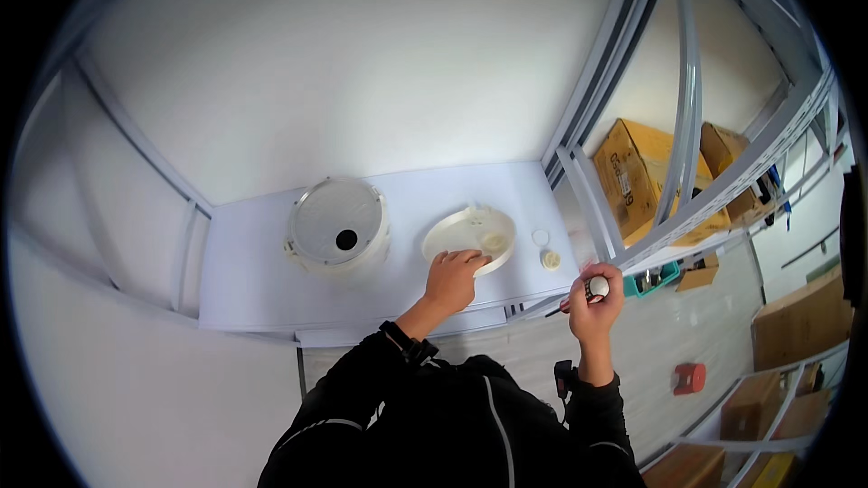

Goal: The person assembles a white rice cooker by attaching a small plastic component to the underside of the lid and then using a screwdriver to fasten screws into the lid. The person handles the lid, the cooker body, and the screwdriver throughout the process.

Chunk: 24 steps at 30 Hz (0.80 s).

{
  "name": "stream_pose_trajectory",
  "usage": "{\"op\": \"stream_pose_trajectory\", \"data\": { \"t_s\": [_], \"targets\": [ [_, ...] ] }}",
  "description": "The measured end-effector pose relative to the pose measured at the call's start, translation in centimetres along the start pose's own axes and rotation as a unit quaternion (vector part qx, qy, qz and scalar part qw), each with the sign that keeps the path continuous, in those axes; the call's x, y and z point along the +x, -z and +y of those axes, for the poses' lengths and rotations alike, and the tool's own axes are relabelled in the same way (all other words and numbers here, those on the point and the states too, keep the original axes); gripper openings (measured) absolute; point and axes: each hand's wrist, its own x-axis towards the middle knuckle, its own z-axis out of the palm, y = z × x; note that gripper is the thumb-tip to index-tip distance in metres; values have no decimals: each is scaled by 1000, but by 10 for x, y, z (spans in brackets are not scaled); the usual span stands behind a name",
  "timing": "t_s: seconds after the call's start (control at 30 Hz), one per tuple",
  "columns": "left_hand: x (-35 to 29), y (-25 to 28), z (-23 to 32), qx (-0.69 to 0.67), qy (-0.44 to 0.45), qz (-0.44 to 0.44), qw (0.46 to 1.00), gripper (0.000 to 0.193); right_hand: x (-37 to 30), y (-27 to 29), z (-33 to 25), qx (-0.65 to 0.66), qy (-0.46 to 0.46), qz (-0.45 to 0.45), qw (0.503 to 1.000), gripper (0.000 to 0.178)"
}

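On the white table, my left hand (452, 280) grips the near rim of a shallow off-white round cover (448, 237), fingers curled over its edge. A small round cream-coloured part lies inside the cover, close to my fingertips. My right hand (594, 307), off the table's right front edge, is closed around what looks like a screwdriver (597, 287). Its handle has a white round end, and a thin dark shaft points down to the left. Further left stands a round white tub-like housing (339, 217), with a translucent top and a black round spot.
A thin white ring (541, 238) and a small cream cap (551, 260) lie right of the cover. Grey metal posts frame the table (244, 280). To the right are cardboard boxes (633, 176), a teal bin (655, 280) and a red stool (690, 378).
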Motion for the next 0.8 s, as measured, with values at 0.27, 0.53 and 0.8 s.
{"op": "stream_pose_trajectory", "data": {
  "t_s": [0.27, 0.53, 0.8],
  "targets": [
    [-41, 65, 70, -304, 36, 99, 947, 42, -9, 37, -15, 29, -39, -87, 995, 18],
    [-98, 63, 115, -614, 48, 235, 752, 37, -54, 89, -1, -60, 63, -98, 991, 20],
    [-138, 51, 146, -751, 31, 273, 600, 36, -86, 107, 6, -13, -104, -130, 986, 22]
  ]
}}
